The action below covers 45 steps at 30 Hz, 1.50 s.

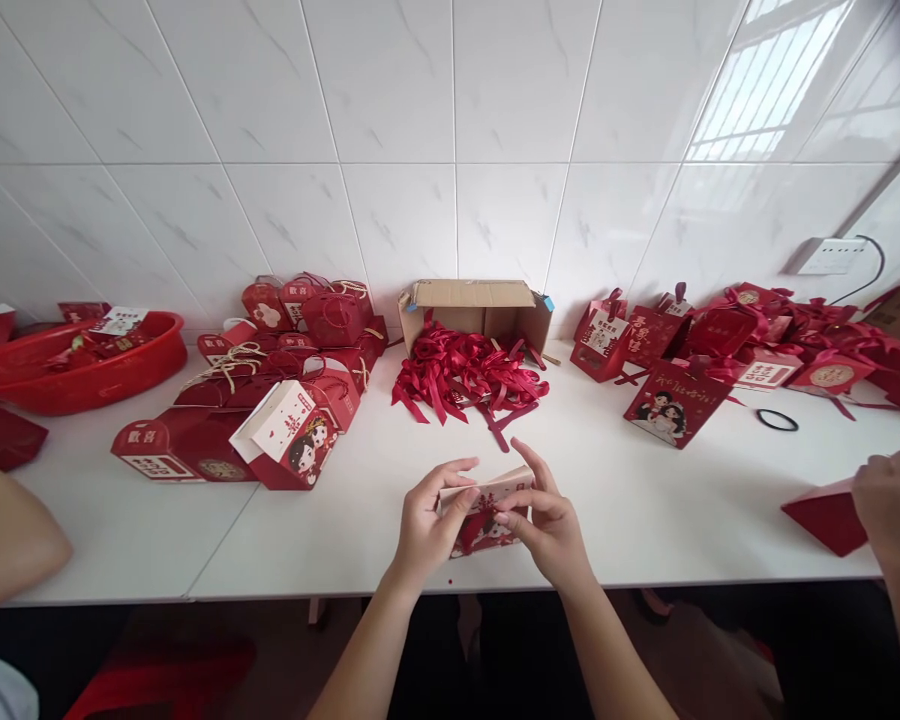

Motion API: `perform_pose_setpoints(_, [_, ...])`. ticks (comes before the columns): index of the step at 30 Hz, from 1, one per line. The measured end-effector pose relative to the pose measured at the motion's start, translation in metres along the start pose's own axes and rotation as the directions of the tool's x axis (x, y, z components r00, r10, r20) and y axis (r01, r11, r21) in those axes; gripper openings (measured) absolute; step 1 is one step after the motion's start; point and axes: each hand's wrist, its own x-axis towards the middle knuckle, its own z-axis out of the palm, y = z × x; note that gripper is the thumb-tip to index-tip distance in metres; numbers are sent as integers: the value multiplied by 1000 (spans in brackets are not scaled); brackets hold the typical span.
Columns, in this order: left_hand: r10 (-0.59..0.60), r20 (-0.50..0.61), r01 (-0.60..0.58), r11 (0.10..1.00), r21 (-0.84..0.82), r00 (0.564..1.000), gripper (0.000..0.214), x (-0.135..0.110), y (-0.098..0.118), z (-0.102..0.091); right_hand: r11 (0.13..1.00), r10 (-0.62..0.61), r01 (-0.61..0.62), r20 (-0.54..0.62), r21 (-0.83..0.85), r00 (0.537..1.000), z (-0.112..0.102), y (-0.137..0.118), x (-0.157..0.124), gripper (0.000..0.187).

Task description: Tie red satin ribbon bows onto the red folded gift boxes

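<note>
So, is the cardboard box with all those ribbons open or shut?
Open. The cardboard box has no cover across its front, and the red ribbons spill out onto the white table.

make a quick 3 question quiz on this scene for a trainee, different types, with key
1. What does the left hand hold?
a) black ring
b) printed box
c) red basin

2. True or false: the right hand is at the same thing as the left.

3. Fill in: the heaped red ribbons lie at the mouth of an open ____.

Key: 1. b; 2. true; 3. cardboard box
</note>
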Motion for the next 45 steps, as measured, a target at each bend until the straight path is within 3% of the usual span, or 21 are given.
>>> perform_pose_setpoints(3, [-86, 21, 87, 995, -55, 996, 13, -4, 0, 4, 1000, 21, -21, 12, 14, 1000, 3, 3, 2, 8])
perform_pose_setpoints(7, [-160, 20, 161, 984, -80, 987, 16, -6, 0, 6, 996, -48, 44, -56, -75, 997, 6, 5, 4, 5])
perform_pose_setpoints(20, [-190, 56, 196, 973, -124, 980, 20, -9, -2, 7, 981, -132, 122, -62, -149, 989, 9, 10, 6, 8])
perform_pose_setpoints(22, [-184, 58, 190, 975, -119, 981, 20, -11, -2, 7, 972, -187, 168, -106, -166, 977, 11, 12, 6, 4])
perform_pose_setpoints(24, [-156, 50, 160, 982, -96, 987, 20, -13, -2, 8, 969, -230, 205, -201, -138, 952, 14, 16, 5, 19])
perform_pose_setpoints(26, [-114, 54, 118, 991, -69, 992, 19, -16, -1, 8, 982, -182, 167, -233, -85, 955, 16, 19, 3, 34])
perform_pose_setpoints(29, [-85, 112, 86, 996, -7, 990, 27, -22, -4, 6, 1000, -21, 18, -127, -24, 992, 16, 21, 2, 30])
perform_pose_setpoints(31, [-75, 81, 65, 991, 113, 994, 41, -25, -9, 2, 1000, -3, 3, -104, -4, 995, 16, 21, 2, 27])
perform_pose_setpoints(34, [-49, -58, 63, 956, 287, 997, 45, -29, -18, -6, 998, -63, 62, -143, -15, 988, 17, 18, 4, 28])
perform_pose_setpoints(40, [-56, -64, 73, 949, 307, 996, 37, -36, -16, -19, 995, -95, 91, -145, -31, 985, 23, 10, -2, 30])
perform_pose_setpoints(45, [-204, -111, 226, 940, 257, 973, 34, -45, -3, -27, 989, -137, 126, -164, -79, 977, 18, 4, -13, 26])
